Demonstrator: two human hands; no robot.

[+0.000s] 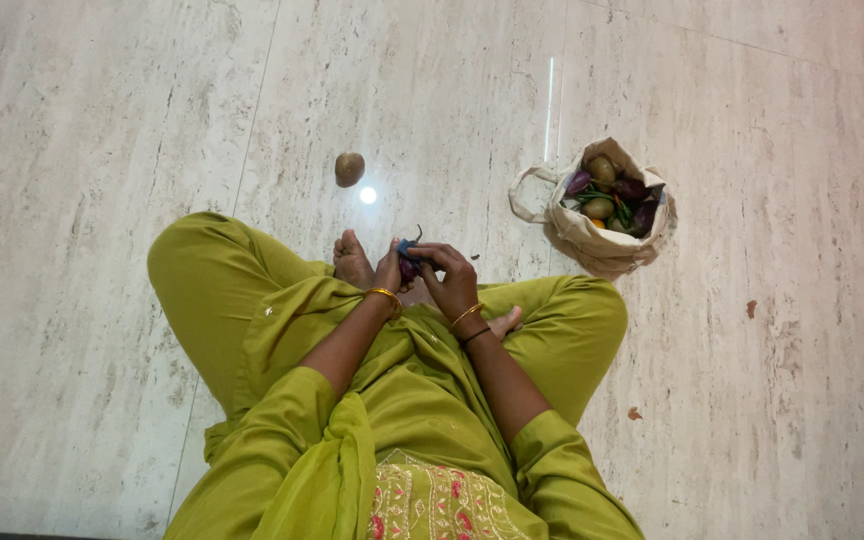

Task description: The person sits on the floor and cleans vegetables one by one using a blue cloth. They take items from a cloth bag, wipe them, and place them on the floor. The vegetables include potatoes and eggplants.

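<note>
Down over my crossed legs, both hands meet just past my feet: my left hand [389, 272] steadies a small dark purple vegetable [408, 268], its fingers clamped on it, while my right hand [449, 275] curls over the top, fingers closed against it and a blue tool [406, 246]. A lone potato [349, 169] lies apart on the marble floor [102, 150]. Toward the floor's right side slumps an open beige cloth bag [602, 245], plain, unlabelled, full of vegetables.
</note>
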